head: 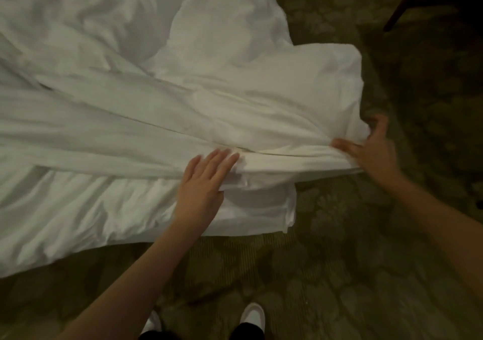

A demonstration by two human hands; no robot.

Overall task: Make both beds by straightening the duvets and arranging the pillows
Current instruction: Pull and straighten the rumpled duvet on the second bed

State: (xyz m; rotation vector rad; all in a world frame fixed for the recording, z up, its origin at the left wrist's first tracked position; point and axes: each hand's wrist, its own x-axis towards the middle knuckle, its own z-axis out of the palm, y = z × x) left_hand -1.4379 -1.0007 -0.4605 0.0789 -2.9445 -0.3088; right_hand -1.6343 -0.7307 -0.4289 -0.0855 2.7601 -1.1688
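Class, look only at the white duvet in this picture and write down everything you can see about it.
The duvet is white, soft-looking cloth, rumpled and heavily creased, not yet straight. It fills the upper left of the view, and its edge hangs over the patterned carpet. Long folds run toward a corner at the right. The right hand grips that bunched corner; the left hand lies on the fabric with straight fingers. A seam line runs across the middle.

A white duvet point(156, 109) runs off the frame's left and top edges. Folds hide the fingertips of the blurred right hand point(371, 151); a dark chair leg point(407, 2) is cropped at top.
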